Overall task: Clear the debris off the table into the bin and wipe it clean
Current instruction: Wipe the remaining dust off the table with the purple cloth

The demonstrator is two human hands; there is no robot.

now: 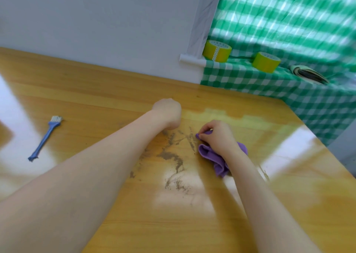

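Gripping hand: my right hand (217, 137) is bunching the purple cloth (212, 157) under its palm, with thumb and forefinger pinching a fold at the cloth's left edge.
Left hand: my left hand (167, 114) is reaching farther across the table (96, 90), just beyond the debris (173, 156). I am seeing only its back, since the fingers are bending away out of my sight. I cannot tell whether they are spread or curled, or whether they are touching the wood.
Debris: brown gritty streaks are lying mid-table between my two forearms, running from just beside the pinched fold down toward me.
Cloth: it is lying crumpled on the wood to the right of the debris, its loose end trailing out beneath my right wrist.
Table: glossy wood, throwing back bright patches of light.
Blue brush (45, 137): it is lying flat, well to the left of my left forearm — bristles pointing away from me, apart from the dirt.
Far right: a green checked covering (250, 79) is draping a surface beyond the table's corner. The left tape roll (216, 51), the right tape roll (266, 62) and a booklet (310, 74) are sitting on it.
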